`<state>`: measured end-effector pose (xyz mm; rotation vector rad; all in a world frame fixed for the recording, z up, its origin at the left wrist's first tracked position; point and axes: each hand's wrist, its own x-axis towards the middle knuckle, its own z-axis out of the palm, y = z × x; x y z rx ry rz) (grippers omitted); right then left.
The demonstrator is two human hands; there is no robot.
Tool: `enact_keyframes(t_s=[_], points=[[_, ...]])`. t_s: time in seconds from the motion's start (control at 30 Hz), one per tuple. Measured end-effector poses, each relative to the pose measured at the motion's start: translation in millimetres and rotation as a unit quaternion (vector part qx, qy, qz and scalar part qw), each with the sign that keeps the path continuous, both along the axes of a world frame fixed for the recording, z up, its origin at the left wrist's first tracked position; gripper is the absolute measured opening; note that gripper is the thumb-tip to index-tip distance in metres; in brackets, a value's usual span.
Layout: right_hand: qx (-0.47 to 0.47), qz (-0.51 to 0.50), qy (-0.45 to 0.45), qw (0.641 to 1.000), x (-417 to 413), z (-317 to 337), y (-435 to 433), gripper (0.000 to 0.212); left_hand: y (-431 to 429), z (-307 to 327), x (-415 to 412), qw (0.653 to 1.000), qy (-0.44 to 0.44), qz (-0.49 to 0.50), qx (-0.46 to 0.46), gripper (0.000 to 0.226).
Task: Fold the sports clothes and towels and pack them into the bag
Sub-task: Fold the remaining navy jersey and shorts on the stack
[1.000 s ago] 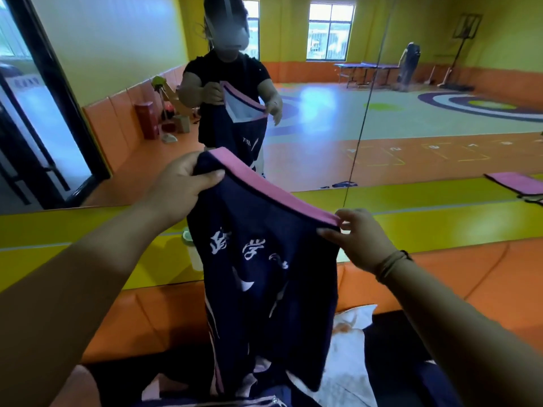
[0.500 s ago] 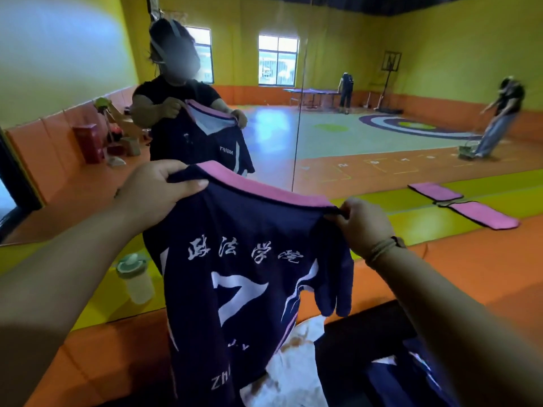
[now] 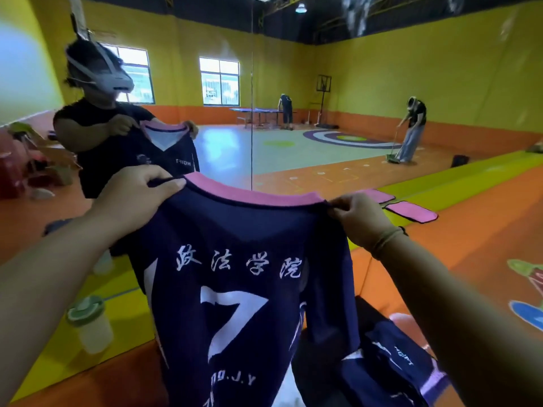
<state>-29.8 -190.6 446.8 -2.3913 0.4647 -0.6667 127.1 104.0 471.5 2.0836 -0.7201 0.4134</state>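
A navy sports jersey (image 3: 241, 289) with a pink collar, white characters and a big white 7 hangs spread out in front of me, its back toward me. My left hand (image 3: 138, 195) grips its left shoulder beside the collar. My right hand (image 3: 361, 218) pinches the right shoulder. Below at the right lies another navy garment (image 3: 390, 362) with pink trim, partly over something black that I cannot identify. A bit of white cloth (image 3: 286, 389) shows under the jersey's hem.
A wall mirror (image 3: 264, 83) stands right ahead and reflects me holding the jersey. A white bottle with a green lid (image 3: 89, 321) stands at the lower left on the yellow strip. Pink mats (image 3: 411, 211) lie at the right. A person sweeps (image 3: 412, 130) far across the hall.
My hands have pulled apart and risen, so the bunched jersey now hangs spread flat with its number showing. The view has tilted up and to the right.
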Motion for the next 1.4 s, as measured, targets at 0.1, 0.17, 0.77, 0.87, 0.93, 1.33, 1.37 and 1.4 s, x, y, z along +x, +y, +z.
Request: enact_keyframes(t_s=[0.1,0.17,0.77,0.87,0.93,1.33,1.37,1.4], points=[[-0.082,-0.042,0.046,0.995,-4.5,4.4,1.1,0.020,-5.3,2.7,0.0,0.999,-0.021,-0.019,-0.019,0.016],[-0.074,-0.083,0.023,0.994,-5.7,4.7,1.8,0.021,-10.6,5.1,-1.9,0.998,-0.043,-0.040,-0.038,0.015],[-0.149,-0.160,-0.156,0.963,-76.9,33.6,-6.5,0.029,-40.7,20.0,-7.8,0.983,-0.162,-0.082,-0.017,0.036],[0.002,-0.088,-0.213,0.973,-91.7,31.9,-7.4,0.032,-44.4,19.8,-13.8,0.984,-0.094,-0.135,-0.071,0.024],[0.176,0.005,-0.241,0.954,-100.7,28.9,-2.3,0.043,-45.7,17.0,-14.5,0.976,-0.005,-0.189,-0.112,0.019],[0.352,-0.220,-0.036,0.909,-70.4,-64.7,-23.7,0.032,-91.4,-71.0,-10.7,0.950,0.277,-0.125,-0.066,0.028],[0.342,-0.228,-0.032,0.911,-68.1,-70.4,-18.7,0.029,-95.8,-79.7,-13.8,0.954,0.271,-0.111,-0.068,0.030],[0.331,-0.234,-0.034,0.914,-65.4,-76.1,-13.8,0.034,-100.0,-87.0,-18.6,0.956,0.265,-0.102,-0.076,0.031]])
